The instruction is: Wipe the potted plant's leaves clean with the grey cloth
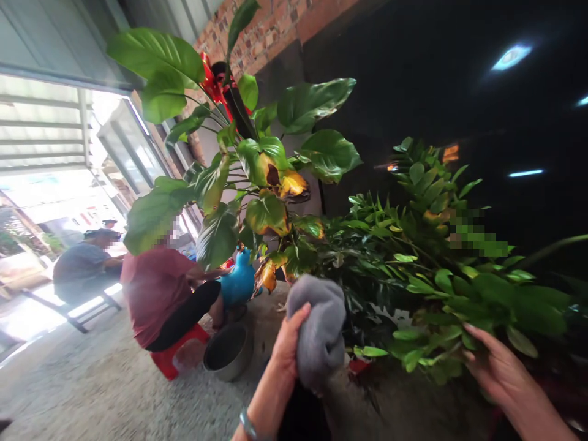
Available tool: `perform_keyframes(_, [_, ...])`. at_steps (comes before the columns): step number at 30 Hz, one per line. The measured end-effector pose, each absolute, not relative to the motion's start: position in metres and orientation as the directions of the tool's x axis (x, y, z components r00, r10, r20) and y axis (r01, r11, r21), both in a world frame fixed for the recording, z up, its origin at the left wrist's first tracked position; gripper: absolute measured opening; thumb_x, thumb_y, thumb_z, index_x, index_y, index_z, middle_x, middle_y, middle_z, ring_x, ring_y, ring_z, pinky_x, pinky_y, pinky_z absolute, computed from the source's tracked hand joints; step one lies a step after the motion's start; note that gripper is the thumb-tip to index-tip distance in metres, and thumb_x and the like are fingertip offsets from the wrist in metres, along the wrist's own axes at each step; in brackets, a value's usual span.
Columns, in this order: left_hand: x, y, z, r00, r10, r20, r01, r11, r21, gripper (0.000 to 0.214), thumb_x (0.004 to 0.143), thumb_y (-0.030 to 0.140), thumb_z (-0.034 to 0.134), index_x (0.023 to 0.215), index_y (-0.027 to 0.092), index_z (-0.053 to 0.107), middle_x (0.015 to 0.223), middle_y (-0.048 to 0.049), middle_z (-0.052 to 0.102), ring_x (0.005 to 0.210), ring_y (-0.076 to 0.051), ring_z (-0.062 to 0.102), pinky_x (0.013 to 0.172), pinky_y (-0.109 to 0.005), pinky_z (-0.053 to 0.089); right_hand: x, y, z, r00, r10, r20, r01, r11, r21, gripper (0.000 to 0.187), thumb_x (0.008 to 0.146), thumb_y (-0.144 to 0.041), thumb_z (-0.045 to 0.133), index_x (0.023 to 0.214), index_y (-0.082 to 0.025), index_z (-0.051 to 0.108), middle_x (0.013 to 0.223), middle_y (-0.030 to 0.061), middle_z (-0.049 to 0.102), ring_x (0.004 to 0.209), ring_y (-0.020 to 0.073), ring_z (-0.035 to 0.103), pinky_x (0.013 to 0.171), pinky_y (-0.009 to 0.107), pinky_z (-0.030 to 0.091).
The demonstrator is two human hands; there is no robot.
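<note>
A bunched grey cloth [324, 324] is gripped in my left hand [287, 343], thumb pressed on its near side. On the right, my right hand [496, 364] has its fingers closed at the edge of a leafy green plant [441, 306], pinching a leafy stem; the exact spot between the fingertips is partly hidden. This plant has many small glossy leaves. Beyond the cloth rises a taller potted plant [316, 101] with broad leaves, some yellow and brown, and a red ribbon [214, 79] near its top.
A person in a red shirt [156, 288] sits on a red stool [177, 355] at the left, beside a grey bucket [229, 354] and a blue rounded object [239, 282]. Farther back, another person [85, 266] sits near the bright opening. A dark glossy wall [413, 67] stands behind the plants.
</note>
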State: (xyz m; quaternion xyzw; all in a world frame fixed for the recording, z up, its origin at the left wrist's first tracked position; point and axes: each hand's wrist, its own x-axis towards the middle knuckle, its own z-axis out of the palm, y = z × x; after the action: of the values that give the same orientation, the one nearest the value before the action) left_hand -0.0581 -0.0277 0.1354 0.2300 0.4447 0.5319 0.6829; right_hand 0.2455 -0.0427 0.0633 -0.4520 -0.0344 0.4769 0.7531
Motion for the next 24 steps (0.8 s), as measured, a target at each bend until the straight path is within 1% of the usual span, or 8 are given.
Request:
perform_keyframes(3, [-0.054, -0.001, 0.175, -0.122, 0.948, -0.295, -0.618, 0.16, 0.77, 0.022, 0.081, 0.021, 0.067, 0.099, 0.01, 0.065, 0.073, -0.0055, 0.074, 0.061, -0.018, 0.069, 0.068, -0.032, 0.058, 0.244, -0.042, 0.065, 0.532, 0.761, -0.371, -0.696, 0.144, -0.703, 0.028, 0.037, -0.011, 0.075, 0.06, -0.023, 0.064, 0.054, -0.0076, 0.064, 0.042, 0.0088, 0.052, 0.027, 0.015, 0.038])
perform_keyframes(5, [-0.042, 0.012, 0.174, -0.124, 0.932, -0.339, -0.661, 0.177, 0.729, 0.016, 0.082, 0.021, 0.065, 0.094, 0.012, 0.065, 0.066, -0.0026, 0.072, 0.056, -0.017, 0.067, 0.068, -0.031, 0.057, 0.242, -0.041, 0.067, 0.528, 0.775, -0.348, -0.698, 0.162, -0.698, 0.027, 0.038, -0.012, 0.075, 0.06, -0.023, 0.064, 0.055, -0.0074, 0.064, 0.041, 0.0087, 0.05, 0.026, 0.015, 0.036])
perform_keyframes(7, [-0.028, 0.011, 0.15, -0.056, 0.885, -0.462, -0.652, 0.318, 0.688, 0.014, 0.082, 0.023, 0.064, 0.09, 0.012, 0.066, 0.059, -0.0016, 0.069, 0.051, -0.017, 0.065, 0.067, -0.03, 0.056, 0.239, -0.04, 0.069, 0.539, 0.777, -0.326, -0.686, 0.18, -0.705, 0.025, 0.039, -0.013, 0.074, 0.059, -0.023, 0.064, 0.055, -0.0068, 0.064, 0.04, 0.0083, 0.05, 0.026, 0.015, 0.035])
perform_keyframes(10, [-0.014, -0.014, 0.099, 0.129, 0.763, -0.634, -0.493, 0.604, 0.627, 0.025, 0.079, 0.031, 0.068, 0.089, 0.008, 0.069, 0.056, -0.0058, 0.069, 0.053, -0.022, 0.066, 0.064, -0.032, 0.055, 0.238, -0.04, 0.069, 0.543, 0.779, -0.313, -0.675, 0.183, -0.715, 0.023, 0.04, -0.014, 0.074, 0.059, -0.022, 0.065, 0.055, -0.0064, 0.063, 0.04, 0.0077, 0.05, 0.027, 0.015, 0.035])
perform_keyframes(12, [-0.015, -0.033, 0.081, 0.262, 0.752, -0.605, -0.404, 0.655, 0.639, 0.029, 0.072, 0.033, 0.073, 0.09, 0.01, 0.071, 0.062, -0.0086, 0.072, 0.059, -0.024, 0.069, 0.064, -0.034, 0.056, 0.241, -0.042, 0.066, 0.536, 0.779, -0.326, -0.685, 0.175, -0.707, 0.023, 0.041, -0.014, 0.075, 0.06, -0.022, 0.065, 0.053, -0.0067, 0.063, 0.04, 0.0073, 0.049, 0.027, 0.014, 0.035])
perform_keyframes(14, [-0.021, -0.043, 0.089, 0.31, 0.797, -0.519, -0.388, 0.604, 0.696, 0.029, 0.068, 0.032, 0.077, 0.089, 0.013, 0.073, 0.066, -0.0084, 0.074, 0.065, -0.025, 0.071, 0.066, -0.033, 0.056, 0.244, -0.043, 0.062, 0.528, 0.773, -0.352, -0.7, 0.16, -0.696, 0.024, 0.04, -0.013, 0.076, 0.06, -0.022, 0.066, 0.052, -0.0072, 0.063, 0.039, 0.0072, 0.049, 0.027, 0.014, 0.036])
perform_keyframes(20, [-0.021, -0.004, 0.163, 0.219, 0.921, -0.323, -0.5, 0.39, 0.773, 0.024, 0.072, 0.026, 0.074, 0.091, 0.011, 0.071, 0.073, -0.0072, 0.076, 0.068, -0.021, 0.071, 0.073, -0.031, 0.057, 0.245, -0.04, 0.058, 0.522, 0.773, -0.36, -0.703, 0.151, -0.695, 0.027, 0.04, -0.012, 0.075, 0.064, -0.024, 0.068, 0.058, -0.006, 0.068, 0.045, 0.0109, 0.057, 0.033, 0.017, 0.044])
perform_keyframes(24, [-0.013, 0.008, 0.13, 0.225, 0.894, -0.387, -0.439, 0.447, 0.779, 0.03, 0.069, 0.024, 0.077, 0.093, 0.008, 0.069, 0.067, -0.0063, 0.073, 0.059, -0.019, 0.068, 0.067, -0.029, 0.055, 0.24, -0.038, 0.061, 0.526, 0.778, -0.343, -0.693, 0.16, -0.703, 0.025, 0.04, -0.014, 0.076, 0.061, -0.023, 0.067, 0.056, -0.0054, 0.067, 0.044, 0.0114, 0.055, 0.031, 0.018, 0.042])
